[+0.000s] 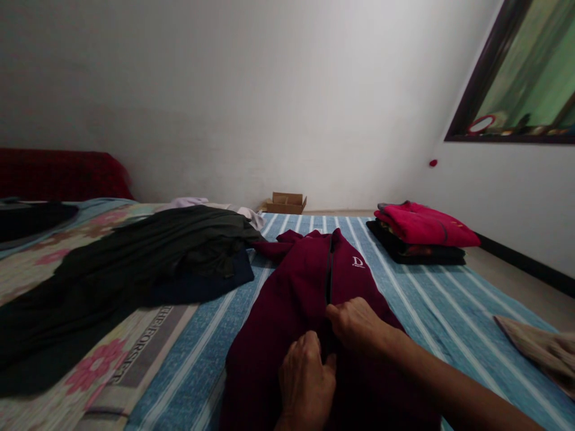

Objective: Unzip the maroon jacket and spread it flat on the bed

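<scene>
Slim dark zip point(329, 275), maroon fabric jacket point(287, 299)
Right hand point(357, 323) pinches the zip's edge; left hand point(308, 378) curls at seven o'clock from it, grip unclear; keeping the jacket taut should help.

this looks like a bedroom in a home: a broad bed point(215, 335) wears a blue striped sheet point(449, 305) and a flowered cover point(96, 365), folded clothes point(422, 230) lie stacked on it, and household odds and ends, one red-rimmed and round point(481, 124), line the window point(516, 78) ledge.
</scene>
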Available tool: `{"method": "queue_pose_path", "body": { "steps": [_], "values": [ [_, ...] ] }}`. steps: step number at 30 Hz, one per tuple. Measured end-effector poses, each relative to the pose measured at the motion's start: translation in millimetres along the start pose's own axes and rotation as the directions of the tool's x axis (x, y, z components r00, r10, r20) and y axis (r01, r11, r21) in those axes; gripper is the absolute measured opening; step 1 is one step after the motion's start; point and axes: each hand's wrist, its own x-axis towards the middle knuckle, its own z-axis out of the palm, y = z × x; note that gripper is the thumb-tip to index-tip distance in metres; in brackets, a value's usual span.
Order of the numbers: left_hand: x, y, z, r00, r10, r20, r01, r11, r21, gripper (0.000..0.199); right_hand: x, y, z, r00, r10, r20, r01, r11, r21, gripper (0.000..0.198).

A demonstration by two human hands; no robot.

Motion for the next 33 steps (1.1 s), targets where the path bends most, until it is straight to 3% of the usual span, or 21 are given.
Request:
{"method": "queue_pose_path", "body": {
  "steps": [5,14,22,33],
  "values": [
    [1,0,-7,0.999,-0.019,0.032,0.021,0.997,-0.068,0.006,-4,0,-5,0.999,0.009,-0.031,-0.009,1.000,-0.007,0.014],
    [-12,7,-10,0.993,0.101,-0.064,-0.097,0.993,0.065,0.004,-12,2,-16,0.999,0.035,-0.004,-0.035,0.999,0.014,0.016],
    [1,2,-17,0.997,0.037,0.066,-0.035,0.999,-0.032,0.013,-13,5,-8,0.997,0.059,-0.053,-0.058,0.998,0.030,0.018],
    [24,12,-3,0.992,0.095,0.082,-0.107,0.984,0.145,0.018,-4,12,10,0.998,0.058,-0.009,-0.058,0.998,0.032,0.018]
  ]
}}
